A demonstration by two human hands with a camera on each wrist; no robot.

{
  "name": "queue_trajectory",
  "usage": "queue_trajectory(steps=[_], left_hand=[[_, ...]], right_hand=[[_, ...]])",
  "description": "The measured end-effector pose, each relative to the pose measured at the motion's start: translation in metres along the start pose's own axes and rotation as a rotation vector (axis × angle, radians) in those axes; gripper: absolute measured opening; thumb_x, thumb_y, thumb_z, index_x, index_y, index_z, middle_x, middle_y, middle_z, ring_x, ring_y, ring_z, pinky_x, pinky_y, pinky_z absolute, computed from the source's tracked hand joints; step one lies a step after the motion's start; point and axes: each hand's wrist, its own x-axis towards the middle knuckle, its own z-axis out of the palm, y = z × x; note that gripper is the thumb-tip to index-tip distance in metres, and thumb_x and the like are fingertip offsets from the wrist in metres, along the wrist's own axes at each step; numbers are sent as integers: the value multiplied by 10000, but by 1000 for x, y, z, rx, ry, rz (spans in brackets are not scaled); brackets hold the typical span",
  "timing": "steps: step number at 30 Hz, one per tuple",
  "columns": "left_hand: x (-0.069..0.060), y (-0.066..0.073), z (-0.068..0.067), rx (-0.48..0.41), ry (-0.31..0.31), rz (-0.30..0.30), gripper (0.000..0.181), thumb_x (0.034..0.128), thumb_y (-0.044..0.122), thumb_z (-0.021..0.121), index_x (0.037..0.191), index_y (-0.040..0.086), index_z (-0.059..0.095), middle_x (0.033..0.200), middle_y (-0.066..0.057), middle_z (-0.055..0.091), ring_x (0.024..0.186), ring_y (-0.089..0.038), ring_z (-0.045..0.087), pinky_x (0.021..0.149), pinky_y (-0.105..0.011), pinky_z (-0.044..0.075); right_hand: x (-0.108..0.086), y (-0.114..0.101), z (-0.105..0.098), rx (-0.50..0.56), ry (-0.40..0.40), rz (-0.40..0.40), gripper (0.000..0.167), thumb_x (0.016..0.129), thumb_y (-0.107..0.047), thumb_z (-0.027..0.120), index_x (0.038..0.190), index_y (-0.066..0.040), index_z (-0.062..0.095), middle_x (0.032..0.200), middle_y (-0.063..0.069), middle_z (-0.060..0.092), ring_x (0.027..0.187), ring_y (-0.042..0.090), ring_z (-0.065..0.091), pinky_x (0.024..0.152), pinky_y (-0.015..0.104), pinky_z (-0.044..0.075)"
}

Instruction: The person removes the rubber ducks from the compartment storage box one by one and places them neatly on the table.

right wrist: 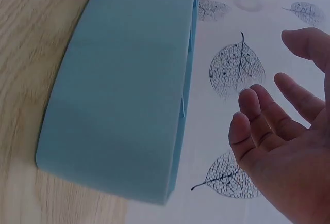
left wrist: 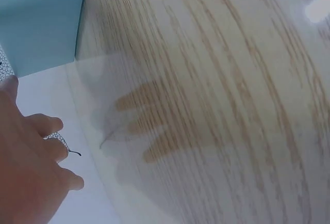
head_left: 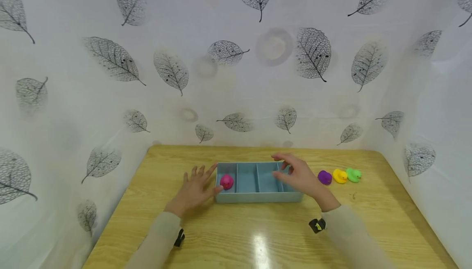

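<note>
A pale blue divided box point(head_left: 258, 197) lies lengthwise on the wooden table, and a pink toy duck point(head_left: 226, 181) sits in its leftmost compartment. At the box's left end my left hand point(head_left: 194, 189) is spread, index finger and thumb at the box's edge. In the left wrist view that fingertip meets the box's corner; the other fingers are loosely extended. Above the right-hand compartments hovers my right hand point(head_left: 300, 174), fingers loosely bent and apart from the thumb. Nothing lies between them, as the right wrist view shows. Part of the rightmost compartment is hidden by this hand.
To the right of the box, a purple duck point(head_left: 325, 177), a yellow duck point(head_left: 340, 176) and a green duck point(head_left: 354, 174) stand in a row on the table point(head_left: 228, 236). A white curtain point(head_left: 236, 88) with leaf prints hangs behind and at both sides.
</note>
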Motion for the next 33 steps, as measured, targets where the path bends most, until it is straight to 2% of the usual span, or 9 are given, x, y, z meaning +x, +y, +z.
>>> queue_trajectory(steps=[4,8,12,17,23,27,33], left_hand=[[-1,-1,-1,-6,-15,10,862,1007,686,512,1704,348,136,1716,-293,218,1587,-578,118,1225,-808,42],[0,0,-4,5,-35,21,859,1009,686,512,1704,351,134,1720,-287,216,1586,-580,121,1223,-813,46],[1,-1,-7,19,-58,25,866,1001,710,508,1703,362,138,1716,-285,235,1585,-577,136,1221,-816,50],[2,-1,-8,20,-76,16,881,987,738,507,1700,389,125,1706,-281,268,1590,-562,147,1236,-797,42],[2,0,-9,1,-83,3,881,980,746,511,1696,403,129,1702,-277,284,1591,-558,154,1238,-793,46],[1,2,-11,-14,-84,2,880,980,741,519,1696,396,143,1698,-280,293,1587,-562,163,1234,-798,65],[2,1,-10,-20,-92,-6,879,979,742,518,1695,402,139,1695,-285,294,1586,-564,163,1239,-790,63]], right_hand=[[7,-8,21,-5,-33,-70,498,962,-153,775,1431,-73,629,1272,199,692,918,351,616,703,295,528],[15,-17,37,-37,-60,-88,509,960,-215,784,1434,-97,639,1222,139,709,912,315,637,693,310,546],[24,-24,50,-43,-120,-61,526,970,-256,777,1450,-100,629,1239,87,697,932,298,641,696,247,517],[34,-27,65,1,-187,-46,550,975,-225,760,1458,-19,595,1341,201,669,954,336,647,702,242,511],[43,-24,84,-20,-186,-59,541,955,-203,768,1431,2,614,1304,228,671,907,328,654,704,244,497],[48,-23,93,-27,-205,-35,550,955,-203,771,1446,-16,607,1307,205,682,884,282,631,677,244,479],[55,-22,103,-28,-250,-4,558,956,-179,768,1464,-28,591,1309,195,681,890,285,618,671,246,481]])
